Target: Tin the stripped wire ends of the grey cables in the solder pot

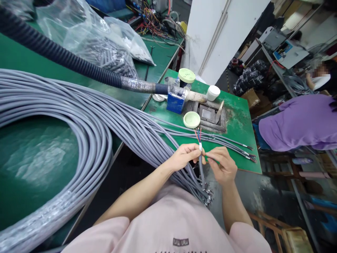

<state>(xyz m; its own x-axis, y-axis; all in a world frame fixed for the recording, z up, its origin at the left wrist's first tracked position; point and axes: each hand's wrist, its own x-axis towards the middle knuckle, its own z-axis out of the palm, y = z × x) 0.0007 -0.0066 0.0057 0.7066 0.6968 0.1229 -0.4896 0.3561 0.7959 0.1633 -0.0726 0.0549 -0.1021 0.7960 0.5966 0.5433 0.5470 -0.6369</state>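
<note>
Head view, from the left: a coil of grey cables [100, 119] spreads across the green table [238, 116]. The left hand [185, 156] pinches one cable end [200, 149] upright, its coloured wires [198, 134] fanned upward near a pale green lid [191, 119]. Just beside it, the right hand [222, 164] has thumb and forefinger pinched together.

Reaching forward and inward with left forearm [139, 189] | Reaching forward with right forearm [233, 202], bent at elbow | Pinching with left hand [184, 157] | Pinching with right hand [223, 165], fingers [216, 155] curled, directed toward left hand, close by
</note>
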